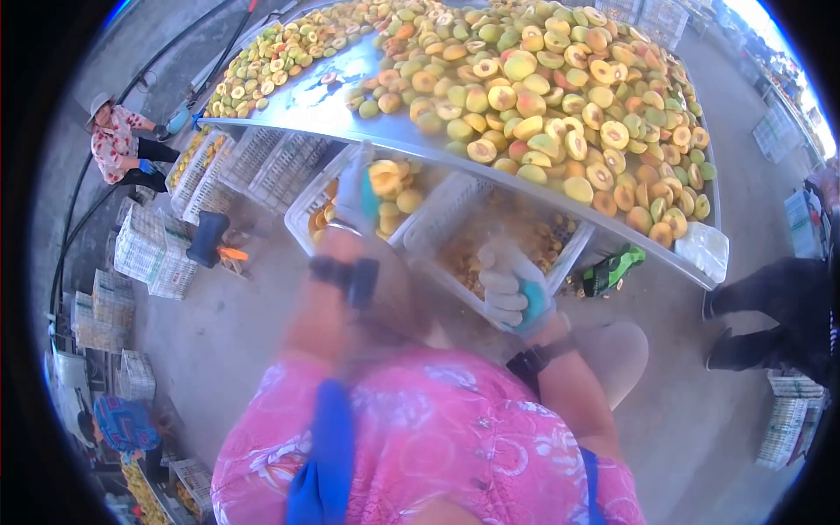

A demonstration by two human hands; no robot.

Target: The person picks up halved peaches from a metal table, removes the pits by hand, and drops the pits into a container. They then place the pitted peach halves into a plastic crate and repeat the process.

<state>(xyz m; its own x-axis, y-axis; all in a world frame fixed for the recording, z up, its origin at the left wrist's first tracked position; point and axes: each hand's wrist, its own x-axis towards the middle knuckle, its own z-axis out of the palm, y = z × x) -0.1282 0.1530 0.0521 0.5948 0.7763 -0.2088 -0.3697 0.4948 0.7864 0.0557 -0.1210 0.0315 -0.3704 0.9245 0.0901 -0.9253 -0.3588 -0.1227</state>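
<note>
My left hand (357, 197), in a pale glove with teal, is blurred over a white crate (302, 214) of fruit halves, right beside some yellow halves (398, 185); its fingers are smeared by motion. My right hand (512, 287), gloved alike, is closed with its fingers curled, above a second white crate (455, 284) that holds small brownish pieces. Whatever it holds, if anything, is hidden. Beyond both hands, a metal table (328, 109) carries a large heap of halved yellow-green and orange fruit (560, 96).
A person in a sun hat (118, 144) is by crates at the left. Another person's dark-clad legs (770, 306) show at the right. Stacked white crates (149, 245) stand on the left floor. A green bag (612, 269) lies under the table, and a clear plastic bag (702, 251) sits at its corner.
</note>
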